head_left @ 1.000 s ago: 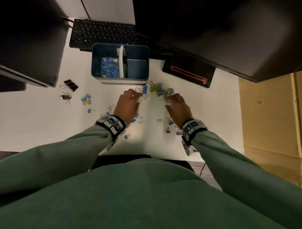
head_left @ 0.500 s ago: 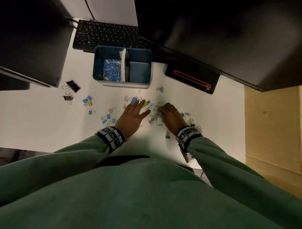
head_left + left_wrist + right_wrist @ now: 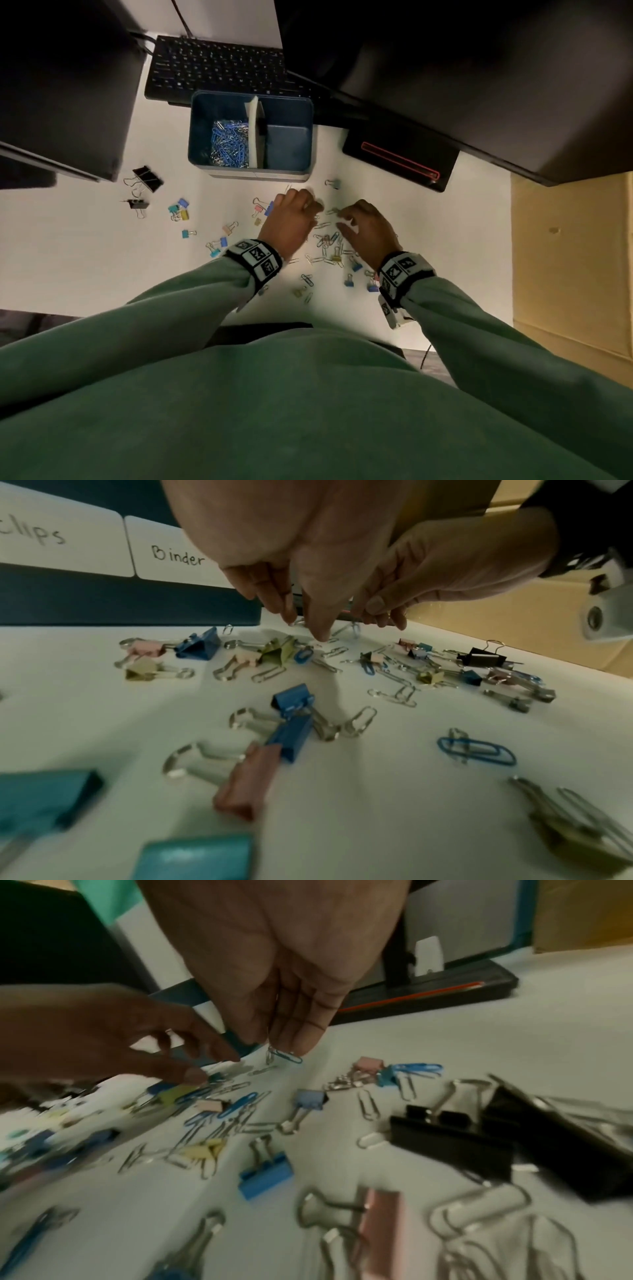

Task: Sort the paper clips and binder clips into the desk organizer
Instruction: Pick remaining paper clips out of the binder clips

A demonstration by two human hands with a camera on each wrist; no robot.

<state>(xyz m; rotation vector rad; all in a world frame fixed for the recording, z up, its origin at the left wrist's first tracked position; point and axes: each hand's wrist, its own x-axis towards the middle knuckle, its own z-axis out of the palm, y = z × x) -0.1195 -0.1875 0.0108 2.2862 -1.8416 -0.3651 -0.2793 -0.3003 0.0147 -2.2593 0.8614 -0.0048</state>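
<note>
The blue desk organizer (image 3: 198, 137) stands ahead of both hands; its left compartment holds blue and silver paper clips (image 3: 227, 144), and its front labels read "clips" and "Binder" (image 3: 178, 557). Loose paper clips and small coloured binder clips (image 3: 329, 246) lie scattered between and under my hands. My right hand (image 3: 346, 214) pinches a silver and a blue paper clip (image 3: 284, 1054) just above the table. My left hand (image 3: 308, 207) points its fingertips (image 3: 320, 635) down at the table beside a silver clip, thumb and fingers a little apart, gripping nothing I can see.
A black keyboard (image 3: 219, 68) lies behind the organizer, under dark monitors (image 3: 61, 85). A black stand base with a red line (image 3: 397, 161) sits at right, a cardboard box (image 3: 572, 257) beyond the desk edge. Black binder clips (image 3: 147, 178) and coloured ones (image 3: 180, 210) lie left.
The pile of clips was raked from the organizer's front toward my body. My left fingers, flat half a second ago, now curl downward. My right hand has pinched up paper clips.
</note>
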